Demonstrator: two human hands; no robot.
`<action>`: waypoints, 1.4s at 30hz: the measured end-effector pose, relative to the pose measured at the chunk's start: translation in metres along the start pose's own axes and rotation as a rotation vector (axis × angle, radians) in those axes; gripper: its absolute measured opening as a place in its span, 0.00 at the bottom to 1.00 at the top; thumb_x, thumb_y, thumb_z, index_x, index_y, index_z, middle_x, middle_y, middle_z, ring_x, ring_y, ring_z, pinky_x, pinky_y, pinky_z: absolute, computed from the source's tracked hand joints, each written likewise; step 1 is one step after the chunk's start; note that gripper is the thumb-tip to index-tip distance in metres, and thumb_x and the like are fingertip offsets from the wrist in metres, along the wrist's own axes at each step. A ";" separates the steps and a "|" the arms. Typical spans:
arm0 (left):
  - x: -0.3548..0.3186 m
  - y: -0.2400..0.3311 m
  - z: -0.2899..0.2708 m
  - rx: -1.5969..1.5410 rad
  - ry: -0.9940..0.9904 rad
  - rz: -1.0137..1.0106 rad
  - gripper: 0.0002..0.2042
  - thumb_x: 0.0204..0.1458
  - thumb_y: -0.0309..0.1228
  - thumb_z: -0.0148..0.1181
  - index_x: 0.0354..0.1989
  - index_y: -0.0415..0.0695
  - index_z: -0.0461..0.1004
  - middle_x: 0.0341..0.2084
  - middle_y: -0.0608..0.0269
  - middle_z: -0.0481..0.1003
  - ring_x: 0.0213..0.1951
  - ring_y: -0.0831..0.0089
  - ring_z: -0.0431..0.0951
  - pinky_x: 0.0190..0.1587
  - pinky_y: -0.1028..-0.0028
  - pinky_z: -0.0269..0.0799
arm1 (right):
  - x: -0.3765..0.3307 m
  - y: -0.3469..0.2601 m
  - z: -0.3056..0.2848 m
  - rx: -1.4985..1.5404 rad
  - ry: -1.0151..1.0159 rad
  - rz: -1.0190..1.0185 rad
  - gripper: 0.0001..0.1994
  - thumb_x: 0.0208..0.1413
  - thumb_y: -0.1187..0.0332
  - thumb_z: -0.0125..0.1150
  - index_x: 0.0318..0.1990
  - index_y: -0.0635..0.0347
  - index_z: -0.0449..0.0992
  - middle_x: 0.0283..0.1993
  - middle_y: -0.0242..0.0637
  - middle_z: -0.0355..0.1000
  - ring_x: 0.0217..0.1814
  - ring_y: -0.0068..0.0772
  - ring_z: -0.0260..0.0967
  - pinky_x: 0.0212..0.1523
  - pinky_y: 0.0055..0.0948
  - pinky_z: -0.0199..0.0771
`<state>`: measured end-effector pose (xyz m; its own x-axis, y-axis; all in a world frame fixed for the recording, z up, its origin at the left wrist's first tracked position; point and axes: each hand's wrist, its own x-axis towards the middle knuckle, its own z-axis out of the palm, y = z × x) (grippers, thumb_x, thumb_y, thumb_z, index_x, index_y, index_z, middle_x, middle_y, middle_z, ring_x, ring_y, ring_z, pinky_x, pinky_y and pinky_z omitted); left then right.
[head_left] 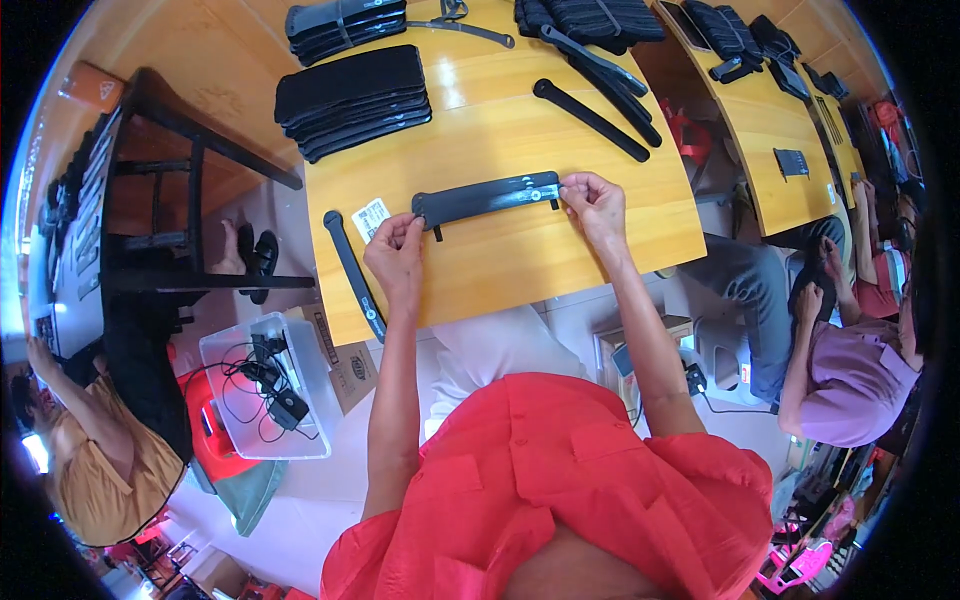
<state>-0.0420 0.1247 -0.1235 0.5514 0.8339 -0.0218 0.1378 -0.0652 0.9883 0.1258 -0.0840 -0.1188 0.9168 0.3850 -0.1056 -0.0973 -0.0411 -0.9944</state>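
Two hands: both on one long flat black strap (488, 198), lying across the middle of the yellow wooden table (560, 255)
Left hand (397, 252): at the strap's left end, thumb and forefinger pinched on it, other fingers curled under
Right hand (592, 202): at the strap's right end, fingertips pressed together on the edge, thumb beneath
Strap position: flat on the table, near its front edge, slightly tilted, right end farther away
Small tab: short black piece hanging from the strap's underside near the left end
White label (370, 216): small printed card on the table, just left of the strap's left end
Narrow black band (352, 272): on the table left of the label, running toward the front-left corner
Stacked black pads (352, 98): pile on the table's far-left part, well apart from the strap
Loose black straps (592, 118): on the table's far-right part, angled
Clear plastic bin (262, 388): on the floor below the table's left corner, holding black cables
Dark wooden stool (175, 190): left of the table
Other people: one seated right of the table in purple, another at lower left in yellow
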 end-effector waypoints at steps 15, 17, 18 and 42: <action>-0.006 0.009 0.006 0.025 0.048 -0.029 0.04 0.49 0.24 0.59 0.32 0.38 0.76 0.22 0.68 0.74 0.23 0.85 0.70 0.19 0.85 0.65 | -0.003 0.013 0.002 -0.108 0.087 -0.085 0.04 0.47 0.80 0.59 0.32 0.67 0.76 0.20 0.24 0.67 0.20 0.10 0.58 0.22 0.12 0.59; -0.006 0.008 0.006 0.012 0.045 -0.019 0.04 0.49 0.24 0.59 0.33 0.38 0.76 0.22 0.68 0.74 0.22 0.85 0.70 0.19 0.85 0.65 | -0.005 0.010 0.003 -0.097 0.093 -0.076 0.04 0.47 0.80 0.58 0.32 0.67 0.76 0.20 0.24 0.67 0.20 0.10 0.58 0.22 0.12 0.60; -0.006 0.008 0.007 0.011 0.044 -0.025 0.04 0.49 0.24 0.59 0.32 0.38 0.75 0.22 0.68 0.73 0.22 0.86 0.70 0.19 0.85 0.65 | -0.004 0.011 0.002 -0.099 0.095 -0.074 0.04 0.47 0.80 0.58 0.32 0.67 0.76 0.20 0.24 0.67 0.20 0.10 0.58 0.22 0.12 0.60; -0.005 0.011 0.008 -0.005 0.081 -0.073 0.04 0.48 0.23 0.60 0.31 0.38 0.75 0.21 0.67 0.73 0.22 0.84 0.70 0.20 0.84 0.68 | -0.004 0.012 0.005 -0.115 0.110 -0.101 0.04 0.47 0.80 0.59 0.32 0.68 0.76 0.22 0.28 0.71 0.20 0.11 0.61 0.21 0.13 0.62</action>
<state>-0.0363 0.1151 -0.1137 0.4715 0.8781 -0.0814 0.1709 -0.0004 0.9853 0.1192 -0.0813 -0.1308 0.9571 0.2898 0.0015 0.0365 -0.1153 -0.9927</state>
